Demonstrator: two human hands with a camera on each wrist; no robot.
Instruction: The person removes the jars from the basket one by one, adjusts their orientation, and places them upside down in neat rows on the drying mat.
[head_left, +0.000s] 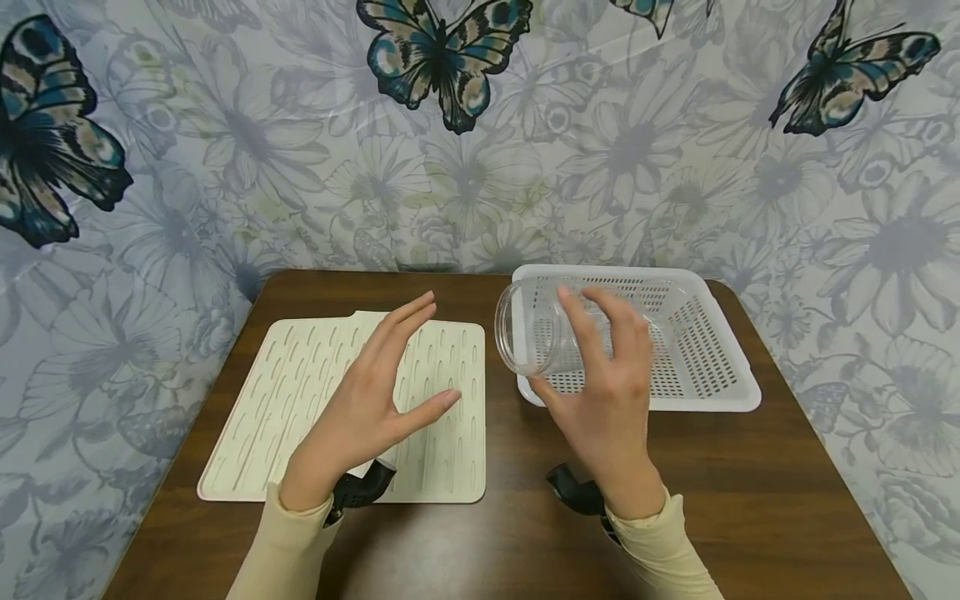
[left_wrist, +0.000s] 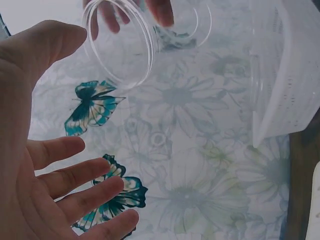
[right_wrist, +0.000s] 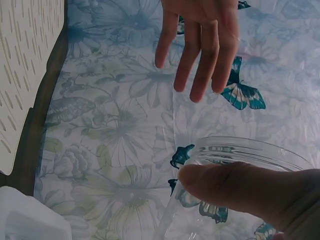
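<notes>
My right hand (head_left: 607, 392) holds a clear, round-mouthed jar (head_left: 536, 329) above the left part of the white basket. The jar is tilted on its side, its wide rim turned left toward my other hand. In the right wrist view the thumb (right_wrist: 225, 187) lies along the jar's wall just below the ridged rim (right_wrist: 245, 150). My left hand (head_left: 367, 392) hovers over the cream ridged mat (head_left: 442, 467), fingers extended and thumb spread apart, with nothing in it. In the left wrist view its palm faces the jar (left_wrist: 120, 50) without visible contact.
A white perforated basket (head_left: 723, 408) stands at the back right of the brown wooden table (head_left: 757, 500). The cream mat lies flat at the left. Behind the table hangs a floral cloth (head_left: 480, 192) with butterflies. Each wrist wears a black camera mount (head_left: 367, 486).
</notes>
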